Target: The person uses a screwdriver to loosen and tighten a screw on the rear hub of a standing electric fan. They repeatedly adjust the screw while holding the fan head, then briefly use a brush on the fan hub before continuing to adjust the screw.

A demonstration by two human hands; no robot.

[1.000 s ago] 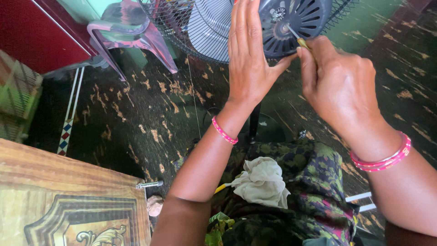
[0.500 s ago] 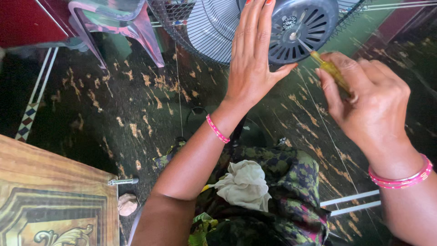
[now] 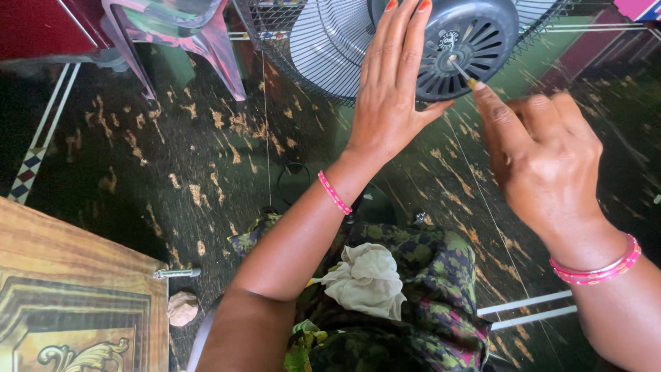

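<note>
Fan [image 3: 358,48] lying on the worn dark floor [image 3: 193,165], wire guard and pale blades at the top of the view, dark grey motor housing [image 3: 475,41] turned toward the camera. Pink plastic chair [image 3: 186,31] beside it at upper left, well apart from both hands. Wooden panel with carved gilt scroll [image 3: 76,289] at lower left, a small bolt [image 3: 177,273] just past its corner. Lap in dark floral cloth [image 3: 427,282] at the bottom centre, a crumpled pale rag [image 3: 365,279] resting on it.

Left hand [image 3: 392,96] laid flat, fingers spread and straight, palm against the near side of the motor housing; nothing pinched, only pressing. Pink bangle [image 3: 334,193] on that wrist.

Right hand [image 3: 544,158] to the right of the housing, fingers curled and pressed together around a thin screwdriver [image 3: 463,74], index finger stretched along the shaft. Handle mostly hidden inside the fist, probably yellowish. Metal tip set against the vented back of the housing, close under a small round knob. Pink bangles [image 3: 599,265] on the right wrist. Two white strips [image 3: 530,310] on the floor below that arm.
</note>
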